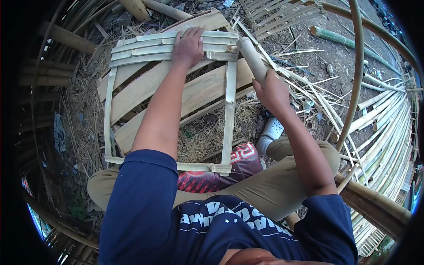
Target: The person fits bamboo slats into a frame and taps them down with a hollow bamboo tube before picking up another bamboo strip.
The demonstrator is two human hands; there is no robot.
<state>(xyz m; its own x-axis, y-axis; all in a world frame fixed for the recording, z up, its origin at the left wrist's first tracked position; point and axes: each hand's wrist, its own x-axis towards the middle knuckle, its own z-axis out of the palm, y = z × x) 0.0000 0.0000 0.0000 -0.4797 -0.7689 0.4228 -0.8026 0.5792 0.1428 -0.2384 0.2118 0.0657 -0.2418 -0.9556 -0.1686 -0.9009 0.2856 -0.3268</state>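
Observation:
A frame of split bamboo [229, 101] lies before me, with several bamboo slats [145, 49] side by side across its far end. My left hand [189, 47] grips these slats from above, its fingers bent over them. In my right hand [272, 92] is a thick, round, pale wooden stick [252, 57], whose far end touches or nearly touches the slats' right ends. Wooden planks [194, 99] run slantwise beneath the frame. The frame's near crosspiece [198, 167] rests close to my crossed legs.
Long bamboo strips [384, 137] are piled at the right, near a green bamboo pole [340, 41]. A slatted bamboo panel [282, 17] lies at the far right. A bent bamboo pole [357, 75] rises beside my right arm. Straw and shavings [203, 137] cover the ground.

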